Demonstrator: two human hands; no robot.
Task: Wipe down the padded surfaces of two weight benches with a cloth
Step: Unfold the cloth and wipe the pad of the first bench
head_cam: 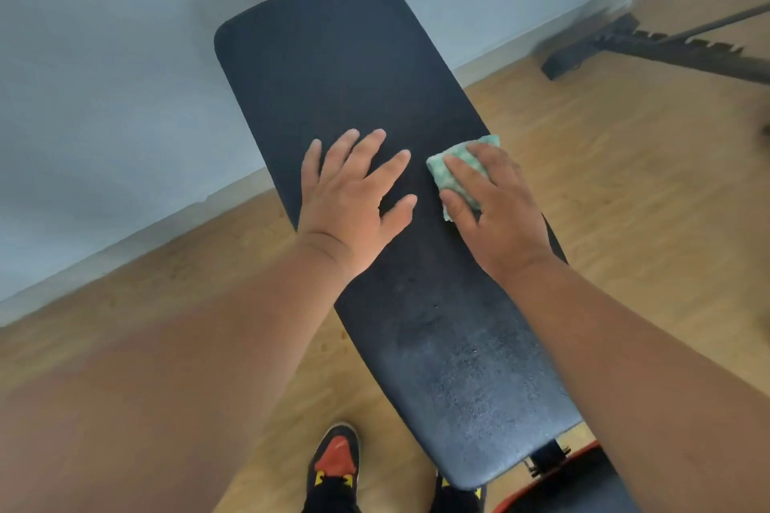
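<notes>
Wood-look flooring (625, 187) and a pale wall (104, 75) frame a long black padded bench (354, 67) that runs from the upper middle of the frame down to the lower right, with part of another bench frame (666, 48) in the upper right corner. At mid-pad the left hand (352, 196) lies flat on the vinyl, fingers straight and spread apart, holding nothing; it looks placed there to brace the body while the other arm works. Just beside it toward the pad's right edge, the right hand (496, 204) presses a folded green-and-white cloth (456, 169) down against the pad, fingers extended and close together over it, the cloth's far corner peeking out beyond the fingertips. Keeping the cloth pinned under the palm likely spreads pressure for a wiping stroke. Red-and-black shoes (335, 458) show at the bottom edge
</notes>
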